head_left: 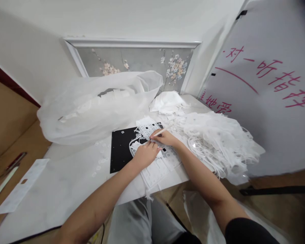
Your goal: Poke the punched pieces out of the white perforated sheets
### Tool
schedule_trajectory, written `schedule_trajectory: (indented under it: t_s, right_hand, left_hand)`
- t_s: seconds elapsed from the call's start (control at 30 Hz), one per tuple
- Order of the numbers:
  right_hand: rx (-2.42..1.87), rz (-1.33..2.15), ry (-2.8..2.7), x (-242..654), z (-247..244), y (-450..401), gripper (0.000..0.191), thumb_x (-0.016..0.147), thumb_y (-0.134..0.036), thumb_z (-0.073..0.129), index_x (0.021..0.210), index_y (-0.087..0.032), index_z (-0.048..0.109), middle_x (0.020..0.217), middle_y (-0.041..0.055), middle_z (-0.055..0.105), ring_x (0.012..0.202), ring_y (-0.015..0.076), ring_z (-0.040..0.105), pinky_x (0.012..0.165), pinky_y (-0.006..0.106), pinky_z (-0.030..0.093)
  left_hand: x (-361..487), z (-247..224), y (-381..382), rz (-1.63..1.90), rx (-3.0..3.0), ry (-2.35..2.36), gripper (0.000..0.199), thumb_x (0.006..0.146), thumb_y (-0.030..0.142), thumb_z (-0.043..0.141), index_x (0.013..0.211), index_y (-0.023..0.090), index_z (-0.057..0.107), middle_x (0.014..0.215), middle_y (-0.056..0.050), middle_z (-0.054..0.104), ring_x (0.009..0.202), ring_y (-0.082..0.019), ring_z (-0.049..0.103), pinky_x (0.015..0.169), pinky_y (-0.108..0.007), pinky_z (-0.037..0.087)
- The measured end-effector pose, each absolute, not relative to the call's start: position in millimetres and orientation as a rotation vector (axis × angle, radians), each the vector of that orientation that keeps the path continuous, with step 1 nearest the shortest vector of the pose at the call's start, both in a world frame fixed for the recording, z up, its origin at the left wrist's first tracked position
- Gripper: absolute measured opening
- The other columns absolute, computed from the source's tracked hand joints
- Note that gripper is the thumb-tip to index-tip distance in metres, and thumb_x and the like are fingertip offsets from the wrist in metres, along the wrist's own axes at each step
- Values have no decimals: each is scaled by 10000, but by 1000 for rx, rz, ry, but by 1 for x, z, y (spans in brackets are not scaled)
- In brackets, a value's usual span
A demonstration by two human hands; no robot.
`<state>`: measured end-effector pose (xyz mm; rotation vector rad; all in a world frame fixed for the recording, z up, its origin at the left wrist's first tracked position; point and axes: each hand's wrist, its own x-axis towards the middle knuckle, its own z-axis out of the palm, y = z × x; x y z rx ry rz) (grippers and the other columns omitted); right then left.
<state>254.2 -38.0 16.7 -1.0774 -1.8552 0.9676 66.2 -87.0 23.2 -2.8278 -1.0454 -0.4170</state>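
White patterned sheets (155,171) with square black gaps lie over a black board (120,149) in the middle of the table. My left hand (146,154) rests on them, its fingers bent and pressed together; what they pinch is hidden. A small folded white piece (159,154) shows beside its thumb. Close against it, my right hand (165,137) is closed around a slim white pen-like stick (161,131), its lower end at the left fingertips. White cords (131,144) loop over the board by my left hand.
A big pile of white stringy pieces (218,139) covers the table's right side. Behind are a cloudy plastic bag (73,108) and a white bundle (167,101). Small clear squares (100,162) lie left of the board. A white strip with a hole (22,188) lies far left.
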Motion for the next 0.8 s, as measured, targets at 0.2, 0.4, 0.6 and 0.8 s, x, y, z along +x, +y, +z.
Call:
schedule_trajectory:
  t_s: [0.2,0.4,0.6,0.8]
  right_hand:
    - [-1090,890,-1935,258,18,-39,240,899,-364,623,909,-188,784,950,66,777,922,209,710,859,337,549]
    - [-1014,752,-2118,260,20,-42,229,943,-286,576,933,-206,791,1003,48,778,984,189,702,921,320,543]
    - [-852,375,-2319,263,5,-35,253,988,-242,518,1006,-228,770,1013,42,781,1043,199,678,975,351,509]
    - [-821,71,-2432,260,0,-40,226,1001,-298,527,1069,-204,721,1046,83,757,1062,214,659,950,360,476]
  left_hand:
    - [62,27,-85,-376,-2861,-978,358,1068,368,394,1003,118,642,985,-130,723,1007,-258,696,639,-328,493]
    - [64,30,-87,-303,-2858,-1066,365,1070,372,392,1030,118,651,1049,-145,735,1077,-248,687,739,-319,545]
    - [62,32,-84,-262,-2903,-1071,418,1073,389,347,1016,120,663,1003,-139,733,995,-262,707,712,-338,548]
    - [57,32,-78,-271,-2945,-1103,443,1069,417,326,972,161,675,981,-114,731,894,-252,714,669,-322,513]
